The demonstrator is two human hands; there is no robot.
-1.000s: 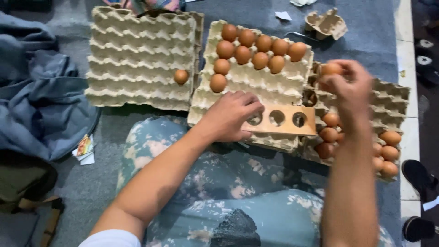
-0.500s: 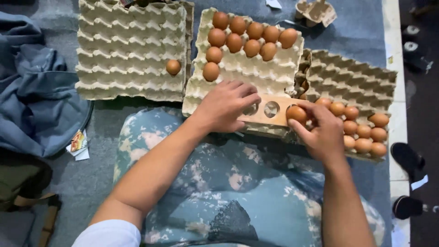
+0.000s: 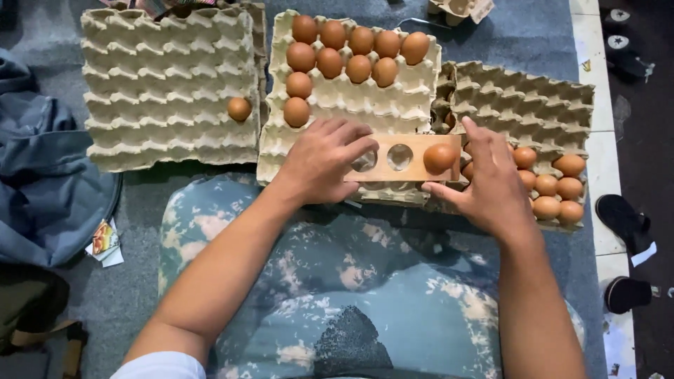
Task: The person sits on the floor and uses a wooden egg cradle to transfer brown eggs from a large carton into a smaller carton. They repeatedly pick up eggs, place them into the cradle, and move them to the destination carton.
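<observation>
My left hand (image 3: 319,165) grips the left end of a wooden board (image 3: 414,173) with three round holes and holds it flat over the front of the middle egg tray (image 3: 365,105). One brown egg (image 3: 441,158) sits in the board's rightmost hole. The other two holes are empty. My right hand (image 3: 491,186) is at the board's right end, fingers spread just beside that egg, thumb under the board's front edge. Several brown eggs (image 3: 358,49) fill the far rows of the middle tray. More eggs (image 3: 554,186) lie in the right tray (image 3: 523,105), behind my right hand.
The left tray (image 3: 161,91) holds a single egg (image 3: 239,109). A blue cloth (image 3: 42,189) lies at the far left. Dark shoes (image 3: 621,217) lie on the floor at the right. My camouflage-clad lap (image 3: 337,281) lies below the trays.
My right hand brought an egg down from above the right tray, set it into the board's rightmost hole and let go. My left hand stayed on the board.
</observation>
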